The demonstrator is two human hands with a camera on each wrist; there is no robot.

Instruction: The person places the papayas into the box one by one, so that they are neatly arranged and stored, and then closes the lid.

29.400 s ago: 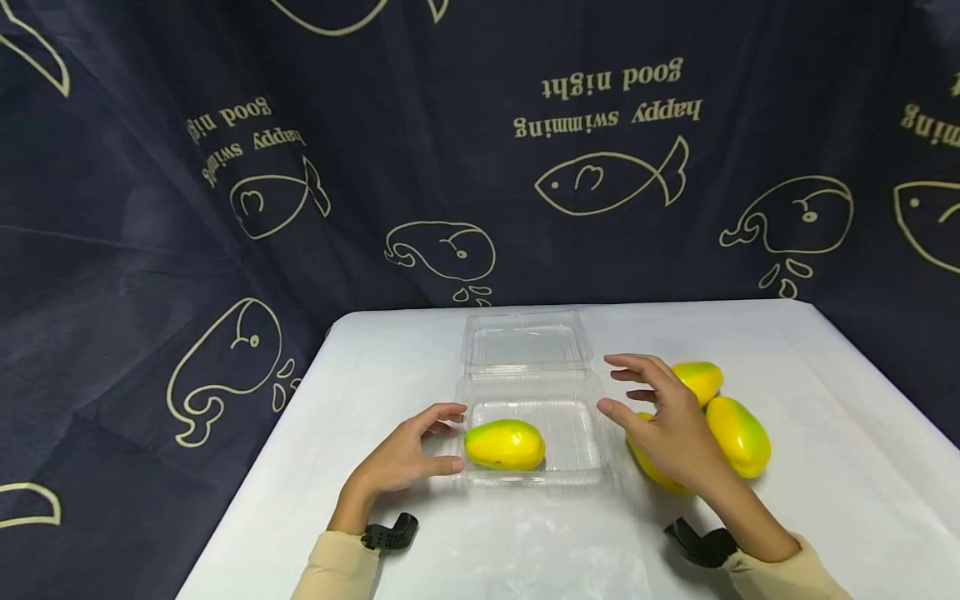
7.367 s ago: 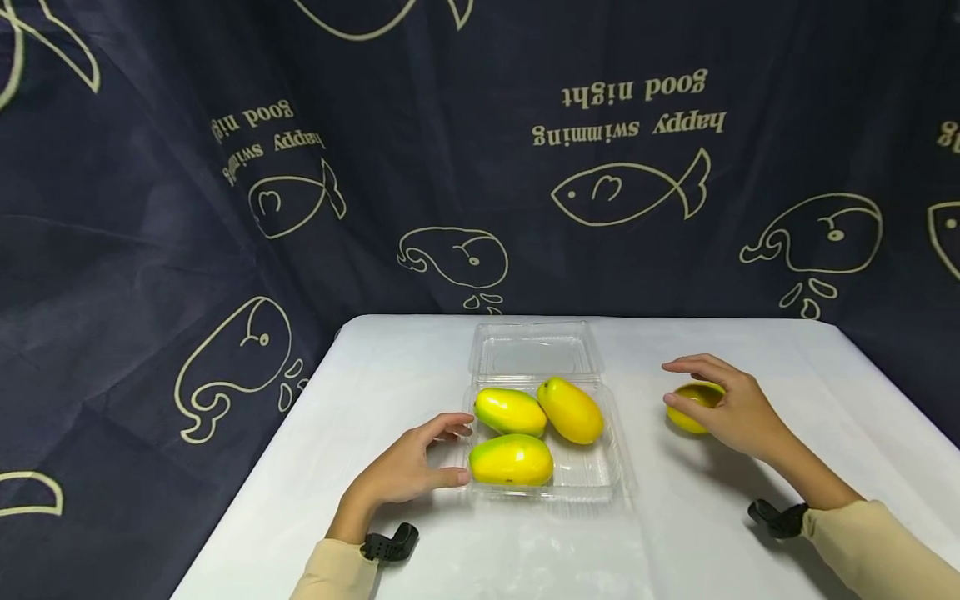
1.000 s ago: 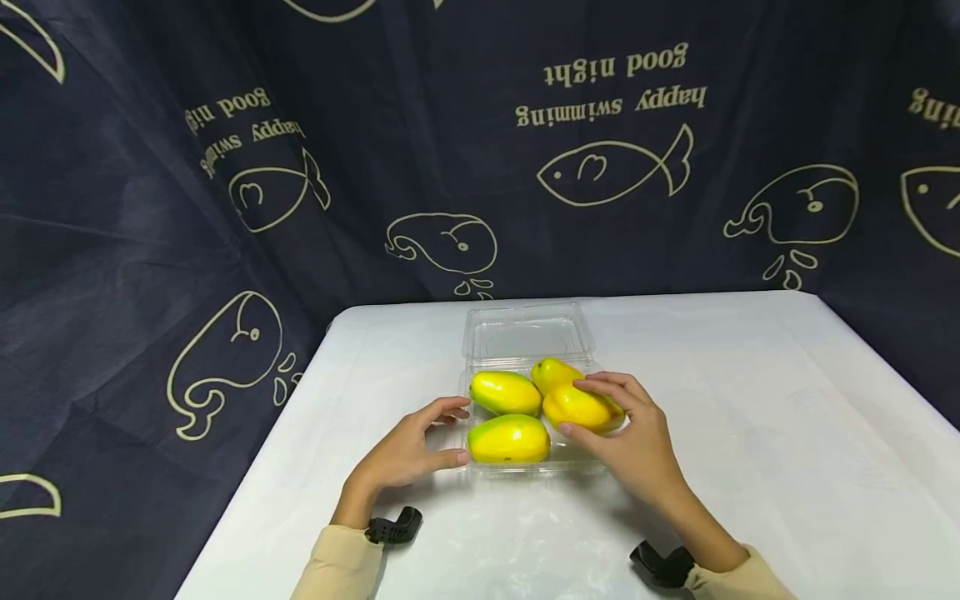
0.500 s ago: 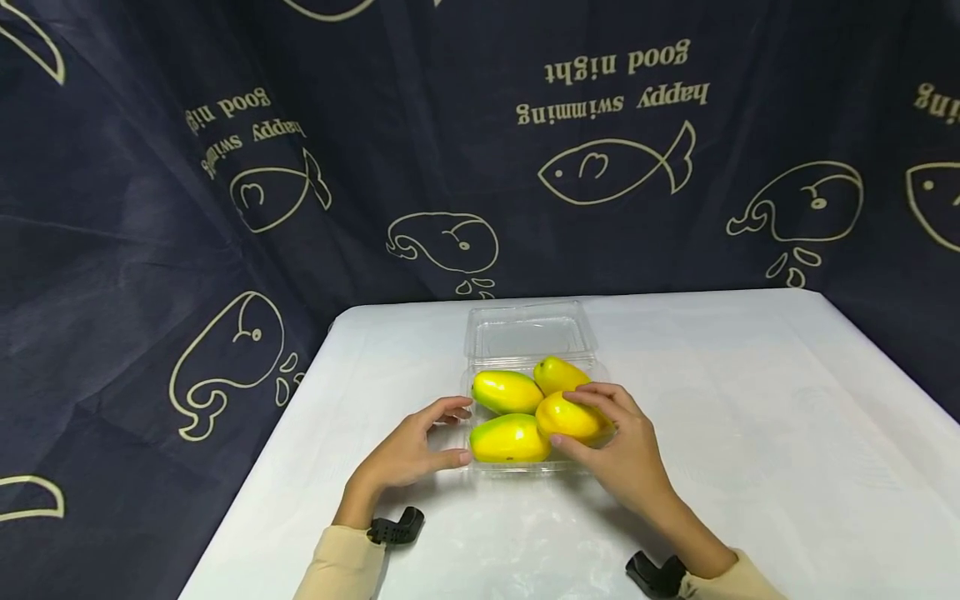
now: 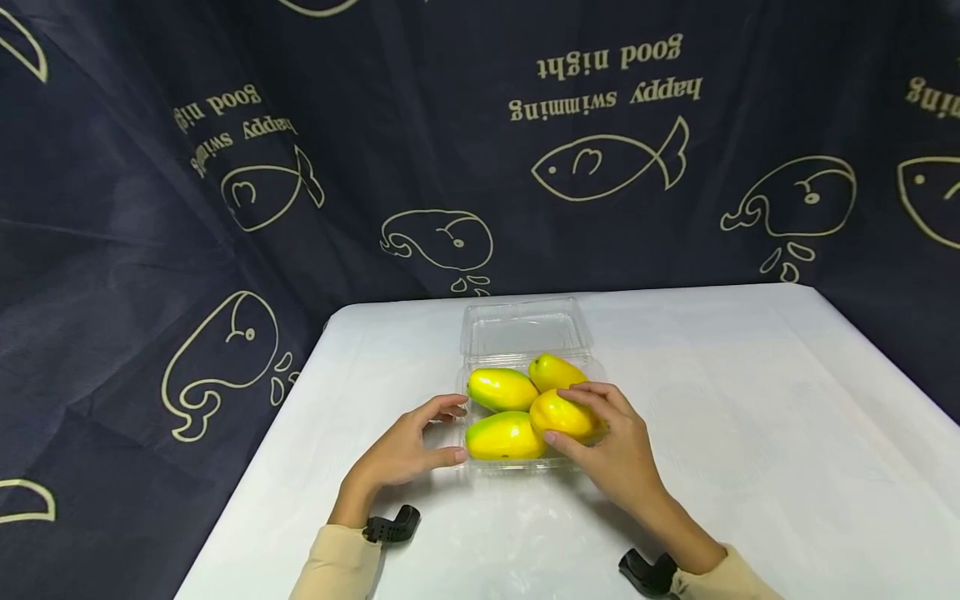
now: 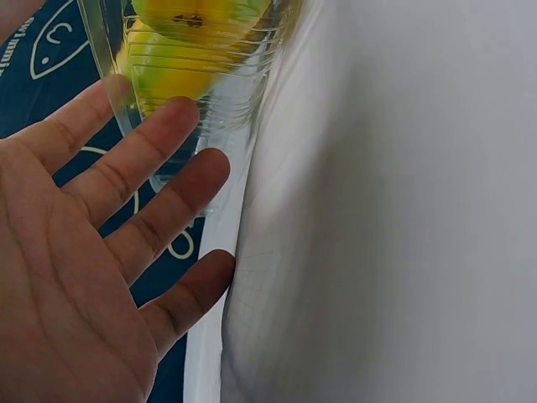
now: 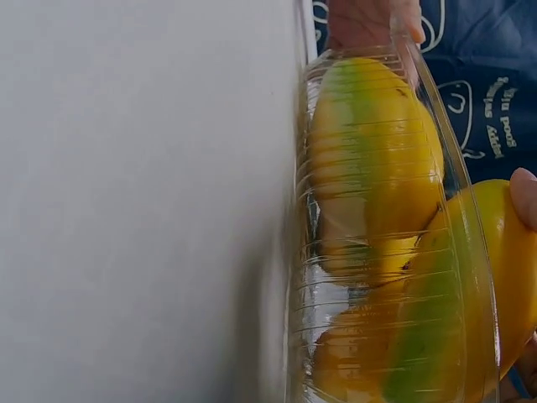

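Note:
A clear plastic clamshell box (image 5: pixel 517 467) lies open on the table, its lid (image 5: pixel 525 331) folded back. Inside rest a front-left mango (image 5: pixel 504 436), a back-left mango (image 5: pixel 501 388) and a back-right mango (image 5: pixel 553 372), yellow with green. My right hand (image 5: pixel 621 454) grips another mango (image 5: pixel 561 415), thumb in front and fingers over the top, in the front-right part of the box. The right wrist view shows that mango (image 7: pixel 508 269) tilted, partly behind the clear wall. My left hand (image 5: pixel 401 450) has its fingers spread at the box's left side; contact is unclear.
White cloth covers the table (image 5: pixel 750 467). Behind it hangs a dark blue curtain (image 5: pixel 420 150) with fish and whale drawings. A black wrist device (image 5: pixel 393 525) sits on my left wrist and another black device (image 5: pixel 648 573) on my right.
Long before, one mango was in the box; later three, with the fourth on the table at right. In the last second my right hand has moved that mango slightly left. My left hand stays put.

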